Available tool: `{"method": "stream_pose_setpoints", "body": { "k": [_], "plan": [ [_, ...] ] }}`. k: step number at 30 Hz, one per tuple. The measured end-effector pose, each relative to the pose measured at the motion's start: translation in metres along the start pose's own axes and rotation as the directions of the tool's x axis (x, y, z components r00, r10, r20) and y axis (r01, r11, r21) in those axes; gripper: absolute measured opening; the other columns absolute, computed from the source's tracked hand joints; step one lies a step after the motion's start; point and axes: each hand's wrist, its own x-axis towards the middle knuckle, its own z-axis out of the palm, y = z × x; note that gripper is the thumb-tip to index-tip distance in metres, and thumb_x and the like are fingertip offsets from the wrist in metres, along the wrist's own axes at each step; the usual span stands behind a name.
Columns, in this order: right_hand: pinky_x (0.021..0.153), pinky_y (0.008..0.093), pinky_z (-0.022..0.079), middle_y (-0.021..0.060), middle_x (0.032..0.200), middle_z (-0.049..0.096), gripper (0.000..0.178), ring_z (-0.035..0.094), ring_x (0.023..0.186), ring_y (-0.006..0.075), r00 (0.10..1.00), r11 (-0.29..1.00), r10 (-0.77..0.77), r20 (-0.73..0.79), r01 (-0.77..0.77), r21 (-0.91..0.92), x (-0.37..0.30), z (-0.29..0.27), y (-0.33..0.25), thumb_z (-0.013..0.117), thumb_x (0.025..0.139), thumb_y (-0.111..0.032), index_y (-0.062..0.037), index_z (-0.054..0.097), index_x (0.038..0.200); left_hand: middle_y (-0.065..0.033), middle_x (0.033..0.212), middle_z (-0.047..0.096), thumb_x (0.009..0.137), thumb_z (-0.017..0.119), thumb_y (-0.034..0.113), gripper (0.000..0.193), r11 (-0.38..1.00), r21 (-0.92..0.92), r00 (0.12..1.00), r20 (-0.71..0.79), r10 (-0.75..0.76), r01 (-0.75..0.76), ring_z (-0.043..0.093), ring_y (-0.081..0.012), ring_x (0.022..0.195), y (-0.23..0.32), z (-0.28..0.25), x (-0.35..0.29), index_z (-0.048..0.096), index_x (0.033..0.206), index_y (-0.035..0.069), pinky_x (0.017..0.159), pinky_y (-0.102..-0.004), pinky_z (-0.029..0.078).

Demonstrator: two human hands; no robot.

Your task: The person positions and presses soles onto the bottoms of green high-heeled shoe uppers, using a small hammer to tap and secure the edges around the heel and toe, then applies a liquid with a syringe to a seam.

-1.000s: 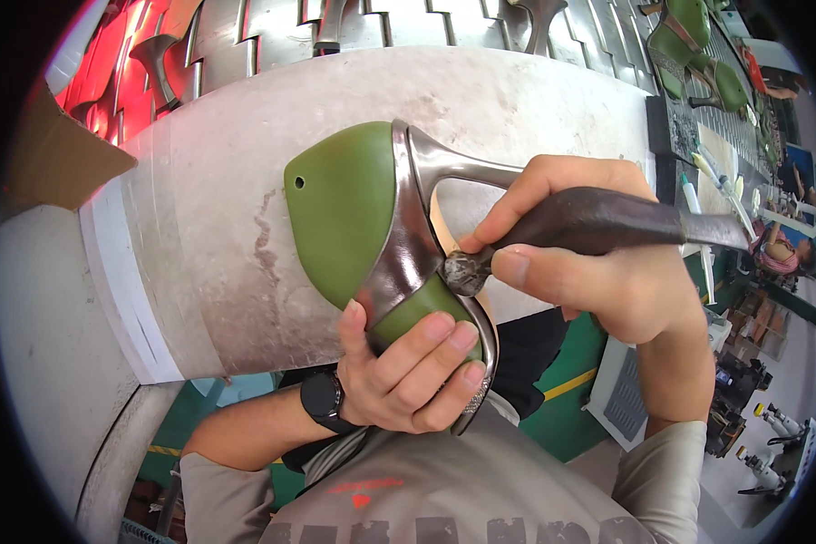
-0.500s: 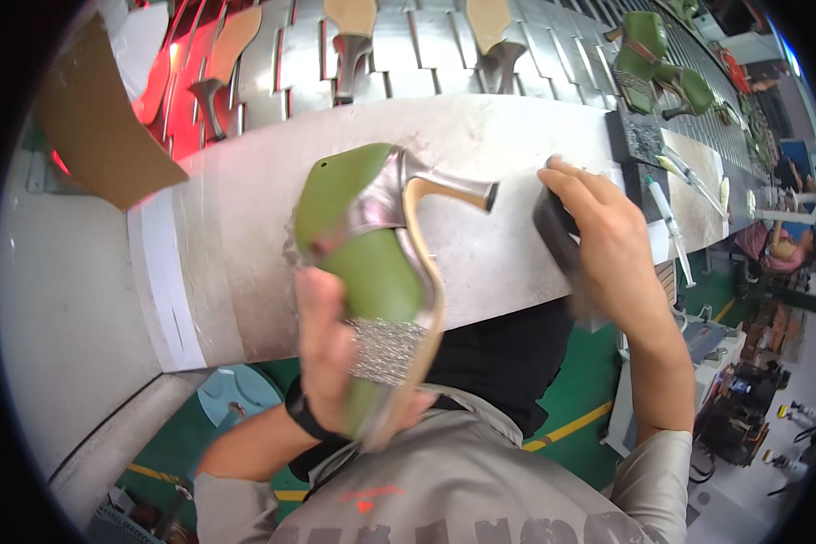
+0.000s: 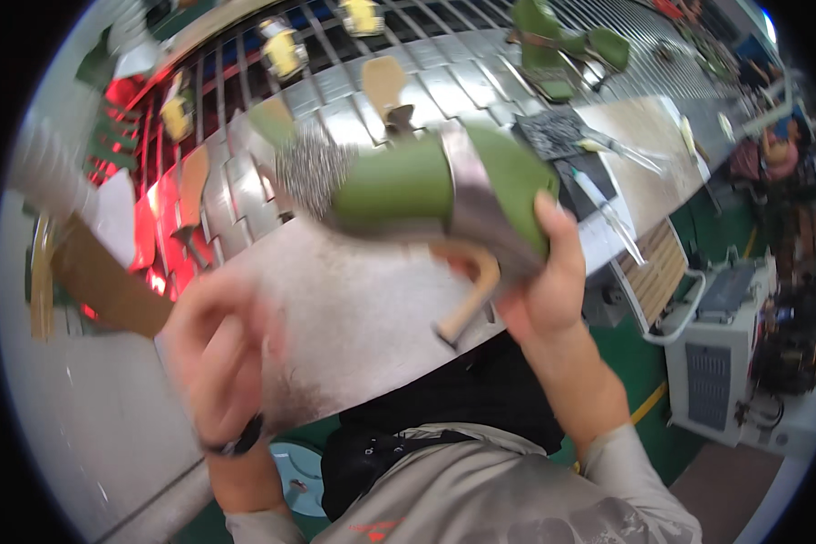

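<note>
A green high-heeled boot-like shoe (image 3: 394,195) is in my right hand (image 3: 553,272), gripped at its rear end, with the thumb on the green upper. A glittery silver band (image 3: 313,177) crosses its left end, and a metallic strap (image 3: 467,172) wraps its middle. Its tan-faced heel (image 3: 471,304) points down and left. The shoe is held above the pale worktable (image 3: 354,317) and is blurred by motion. Off to the left, apart from the shoe, my left hand (image 3: 222,349) has loosely curled, parted fingers with nothing visible in them, and is blurred too.
Beyond the table runs a slatted metal conveyor (image 3: 453,72) carrying tan soles with heels and other green shoes (image 3: 544,50). Syringes (image 3: 607,213) lie near a dark cloth (image 3: 548,131) at right. A brown board (image 3: 104,276) juts out at left. A white machine (image 3: 712,381) stands at lower right.
The shoe has passed from my left hand to my right and turned, its glitter band now leftward. My left hand has moved left. The dark block in my right hand is gone from view.
</note>
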Motion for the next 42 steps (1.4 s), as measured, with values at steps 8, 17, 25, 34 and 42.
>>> {"method": "stream_pose_setpoints", "body": {
  "k": [8, 17, 25, 34, 42],
  "plan": [
    [0.091, 0.0477, 0.056, 0.0216, 0.105, 0.075, 0.035, 0.073, 0.094, 0.0378, 0.701, 0.356, -0.711, 0.064, 0.437, -0.826, 0.213, -0.03, -0.008, 0.072, 0.096, -0.028, 0.0029, 0.071, 0.114, -0.0166, 0.082, 0.064, 0.078, 0.045, 0.025, 0.032, 0.878, -0.454, 0.144, 0.869, 0.474, -0.153, 0.064, -0.0294, 0.074, 0.121, 0.037, -0.028, 0.067, 0.086, 0.002, 0.063, -0.0486, 0.047],
    [0.095, 0.0545, 0.057, 0.021, 0.112, 0.077, 0.032, 0.073, 0.109, 0.0391, 0.473, -0.29, -0.52, 0.712, 0.686, -0.667, 0.197, 0.0, 0.022, 0.072, 0.086, -0.014, -0.0022, 0.075, 0.116, -0.0175, 0.09, 0.069, 0.095, 0.049, 0.02, 0.026, 0.897, -0.423, -0.077, 0.906, 0.417, -0.128, 0.07, -0.0306, 0.085, 0.11, 0.047, 0.02, 0.068, 0.089, 0.002, 0.067, -0.046, 0.054],
    [0.08, 0.0505, 0.059, 0.0205, 0.091, 0.076, 0.014, 0.074, 0.091, 0.04, 0.906, -0.236, -0.14, 0.399, 0.361, -0.902, 0.216, -0.022, 0.019, 0.074, 0.092, -0.016, -0.0035, 0.075, 0.099, -0.0019, 0.088, 0.059, 0.113, 0.053, 0.024, 0.043, 0.997, 0.046, 0.972, 0.233, 0.042, -0.055, 0.055, -0.0087, 0.07, -0.002, 0.041, 0.158, 0.054, 0.145, -0.004, 0.059, -0.0262, 0.05],
    [0.067, 0.0452, 0.054, 0.016, 0.079, 0.072, 0.011, 0.071, 0.074, 0.0357, 0.828, 0.088, -0.331, 0.452, 0.504, -0.859, 0.158, -0.04, 0.001, 0.081, 0.089, -0.009, -0.0012, 0.075, 0.094, -0.0279, 0.131, 0.07, 0.081, 0.089, 0.053, 0.095, 0.31, 0.912, 0.959, -0.283, 0.007, 0.267, 0.071, -0.0354, 0.116, -0.187, 0.006, 0.514, 0.055, 0.141, -0.012, 0.102, -0.0383, 0.054],
    [0.064, 0.0443, 0.055, 0.0145, 0.08, 0.071, 0.021, 0.069, 0.07, 0.0342, 0.877, 0.235, -0.302, 0.374, 0.449, -0.862, 0.158, -0.044, -0.007, 0.075, 0.09, -0.003, -0.0018, 0.076, 0.111, -0.0336, 0.147, 0.046, 0.073, 0.095, 0.036, 0.124, 0.388, 0.785, 0.737, -0.604, 0.304, 0.484, 0.055, -0.0467, 0.135, -0.24, 0.077, 0.591, 0.017, 0.162, -0.001, 0.11, -0.0538, 0.052]
  ]
}}
